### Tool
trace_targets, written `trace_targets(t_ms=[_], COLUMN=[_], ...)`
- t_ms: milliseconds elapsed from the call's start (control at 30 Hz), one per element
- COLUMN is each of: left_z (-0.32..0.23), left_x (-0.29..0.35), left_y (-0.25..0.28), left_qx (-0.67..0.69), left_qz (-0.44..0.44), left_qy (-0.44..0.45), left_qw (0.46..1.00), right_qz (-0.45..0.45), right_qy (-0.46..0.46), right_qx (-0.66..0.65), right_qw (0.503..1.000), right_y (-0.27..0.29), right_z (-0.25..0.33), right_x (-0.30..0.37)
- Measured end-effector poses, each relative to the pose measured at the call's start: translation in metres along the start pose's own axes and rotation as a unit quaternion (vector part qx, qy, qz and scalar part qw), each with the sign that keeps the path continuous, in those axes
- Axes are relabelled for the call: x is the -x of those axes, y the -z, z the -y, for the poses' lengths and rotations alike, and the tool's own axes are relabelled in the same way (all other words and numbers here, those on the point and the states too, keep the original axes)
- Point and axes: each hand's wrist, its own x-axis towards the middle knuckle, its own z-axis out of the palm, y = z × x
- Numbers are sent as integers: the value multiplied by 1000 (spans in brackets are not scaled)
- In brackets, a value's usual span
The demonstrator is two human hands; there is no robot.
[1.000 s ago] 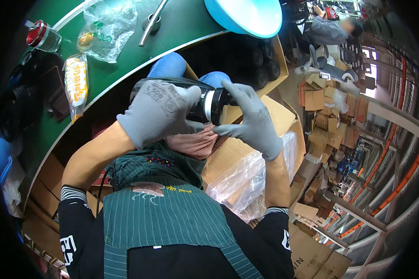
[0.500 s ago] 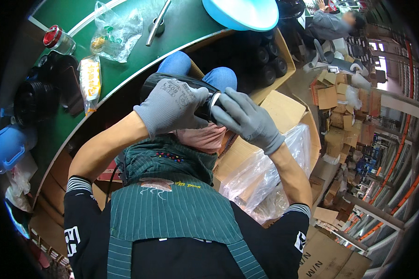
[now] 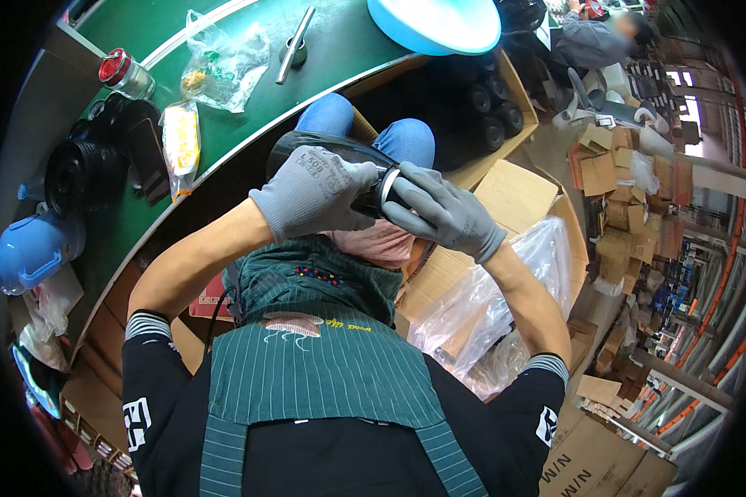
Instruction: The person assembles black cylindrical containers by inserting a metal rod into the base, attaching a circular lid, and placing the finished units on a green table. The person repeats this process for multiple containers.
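Observation:
A glossy black cylinder (image 3: 286, 149) lies across my lap, tilted, with a pale ring (image 3: 387, 187) round its right end. In a grey glove, my left hand (image 3: 319, 195) is wrapped round its body with the thumb along the top. My right hand (image 3: 446, 215), gloved too, closes its fingers over the ringed end. The fingers hide most of that end. Beneath the hands a pink cloth (image 3: 377, 247) rests on my green striped apron (image 3: 323, 364).
An open carton (image 3: 518, 91) of black cylinders stands beyond my knees. At my right is a carton (image 3: 506, 195) with clear plastic sheeting (image 3: 547, 257). The green table (image 3: 249, 141) holds a blue basin (image 3: 435, 37), a red-lidded jar (image 3: 127, 74) and a metal rod (image 3: 297, 45). Another person (image 3: 593, 41) is far right.
The whole view has shifted slightly, so things appear a little farther right. Both hands keep their hold on the black cylinder, with little change in the fingers.

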Motion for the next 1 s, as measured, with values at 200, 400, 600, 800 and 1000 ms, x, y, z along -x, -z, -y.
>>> trace_targets(t_ms=[200,400,600,800,1000], left_z=[3,2,-11,-14,-18], left_x=[-1,-1,1,4,-2], left_y=[4,-1,-17,-28,-32], left_qx=[2,0,5,-17,-40], left_qz=[-22,-69,-95,-19,-13], left_qy=[-22,-10,-4,11,-10], left_qw=[1000,998,995,1000,999], right_qz=[35,-64,131,44,56], right_qy=[-82,-311,-569,-382,-323], right_qx=[-102,-217,-345,-184,-179], right_qw=[991,923,735,905,928], right_y=[-3,19,22,3,-3], right_z=[5,29,36,45,45], right_x=[6,-9,-21,5,21])
